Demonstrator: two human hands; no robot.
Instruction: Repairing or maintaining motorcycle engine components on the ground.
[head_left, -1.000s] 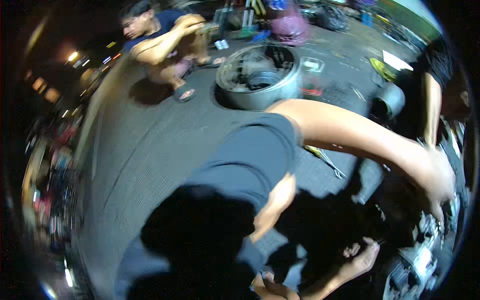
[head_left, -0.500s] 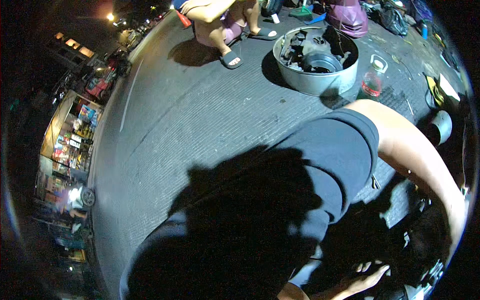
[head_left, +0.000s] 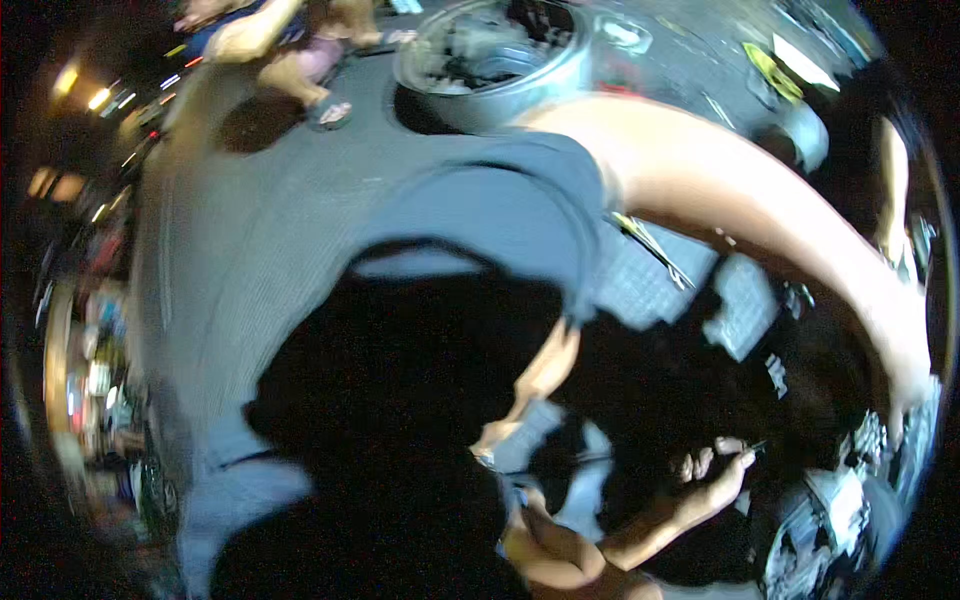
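Note:
My left arm, out of a dark blue sleeve [head_left: 520, 160], reaches across to the right. My left hand [head_left: 905, 385] is down among dark parts there, its fingers smeared by motion. Lower down, my right hand [head_left: 715, 485] has bent fingers, thumb and forefinger close together. A thin dark sliver shows at its fingertips, too small to name. Shiny metal machine parts [head_left: 835, 530] are to the right of it, mostly in shadow. A slim yellow-and-grey tool [head_left: 655, 250] lies on the lit grey surface below my arm. Another strip of bare limb [head_left: 545, 375] shows below the sleeve; whose it is I cannot tell.
A round metal tub [head_left: 495, 95] holding black parts stands on the road beyond my arm. A person [head_left: 290, 75] crouches to its left. At the right are a yellow item [head_left: 775, 70], a white sheet [head_left: 805, 65], a pale rounded object [head_left: 805, 135] and another forearm [head_left: 893, 185].
My view has swung, blurring the picture; tub and crouching person have shifted up and left. More of my right forearm, the ground and the machine parts shows. My right hand appears higher.

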